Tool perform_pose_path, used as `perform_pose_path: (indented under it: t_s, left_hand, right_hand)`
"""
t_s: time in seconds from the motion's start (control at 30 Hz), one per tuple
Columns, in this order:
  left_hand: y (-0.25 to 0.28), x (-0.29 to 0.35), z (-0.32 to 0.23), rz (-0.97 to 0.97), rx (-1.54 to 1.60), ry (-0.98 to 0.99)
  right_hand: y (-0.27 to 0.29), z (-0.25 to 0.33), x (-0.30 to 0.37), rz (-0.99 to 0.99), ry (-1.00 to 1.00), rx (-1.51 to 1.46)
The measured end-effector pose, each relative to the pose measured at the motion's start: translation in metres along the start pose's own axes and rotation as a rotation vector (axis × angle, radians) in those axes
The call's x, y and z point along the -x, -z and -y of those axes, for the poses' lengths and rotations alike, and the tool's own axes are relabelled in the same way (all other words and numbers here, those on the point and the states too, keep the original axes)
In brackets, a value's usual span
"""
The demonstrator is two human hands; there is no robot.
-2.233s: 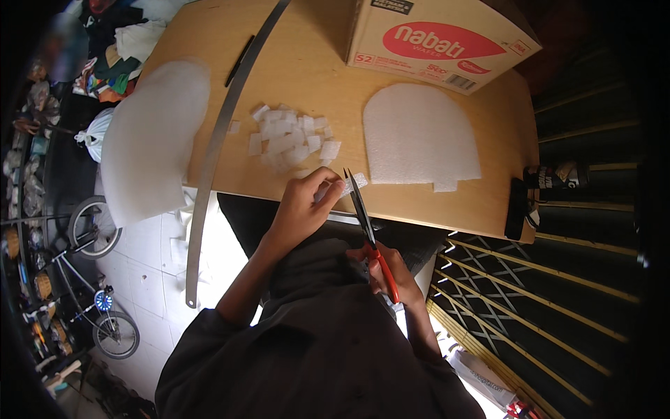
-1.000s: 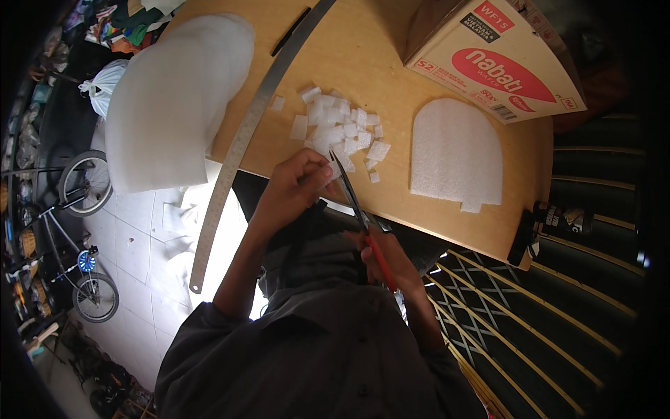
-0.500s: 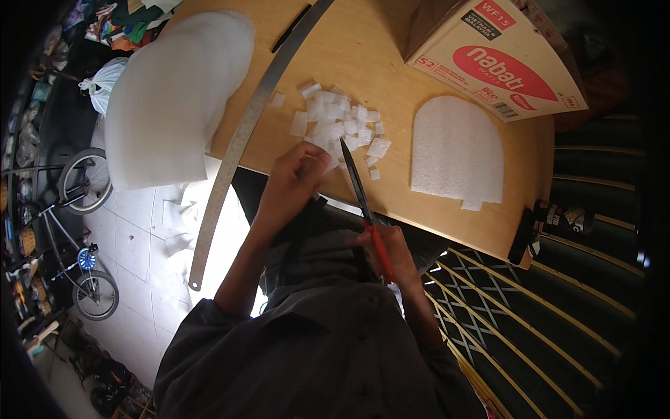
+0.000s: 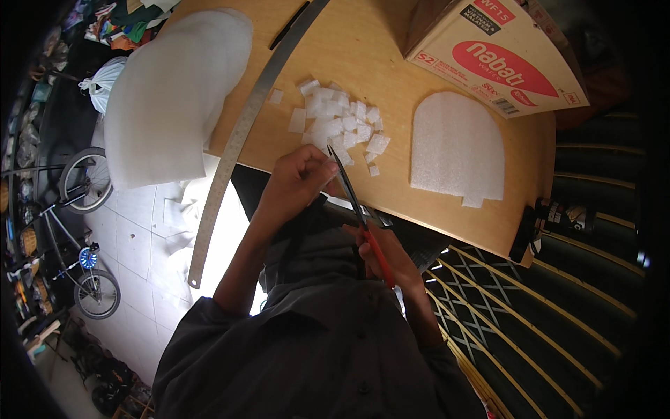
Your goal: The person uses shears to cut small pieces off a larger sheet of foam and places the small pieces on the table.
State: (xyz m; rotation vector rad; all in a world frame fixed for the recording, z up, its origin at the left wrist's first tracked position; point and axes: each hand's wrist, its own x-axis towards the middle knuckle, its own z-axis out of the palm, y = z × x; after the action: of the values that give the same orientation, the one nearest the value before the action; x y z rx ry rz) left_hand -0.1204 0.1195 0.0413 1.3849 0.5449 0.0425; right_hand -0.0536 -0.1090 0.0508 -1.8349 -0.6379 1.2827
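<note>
My right hand (image 4: 392,257) is wrapped around the red handles of a pair of scissors (image 4: 377,255), whose dark blades point up and away over the table's near edge. My left hand (image 4: 296,180) is closed in a pinch beside the blade tips; what lies between its fingertips is too small and hidden to make out. Just beyond both hands is a loose heap of small white foam squares (image 4: 328,115), some overlapping. A larger white foam sheet (image 4: 457,146) with a rounded far end and a small tab at its near edge lies flat to the right.
A long steel ruler (image 4: 237,143) crosses the wooden table (image 4: 377,42) and juts past its near edge. Left of it, a big foam sheet (image 4: 164,105) overhangs the edge. A cardboard box (image 4: 499,59) stands far right, and a dark pen (image 4: 289,26) lies by the ruler.
The scissors' tips have swung left, close against my left fingertips, and the blades look nearer together. My left hand has shifted slightly right.
</note>
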Motion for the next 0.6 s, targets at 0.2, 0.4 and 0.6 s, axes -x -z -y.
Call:
perform_pose_path:
  t_s: [0.2, 0.4, 0.6]
  left_hand:
    - [0.006, -0.002, 0.006, 0.073, -0.124, -0.052]
    - [0.006, -0.002, 0.007, -0.080, -0.012, 0.079]
    - [0.005, 0.004, 0.006, -0.043, 0.105, -0.017]
  right_hand:
    - [-0.007, -0.005, -0.002, -0.145, 0.047, 0.028]
    - [-0.008, -0.022, -0.008, -0.151, 0.019, -0.020]
    - [-0.010, -0.018, -0.003, -0.117, 0.013, -0.208]
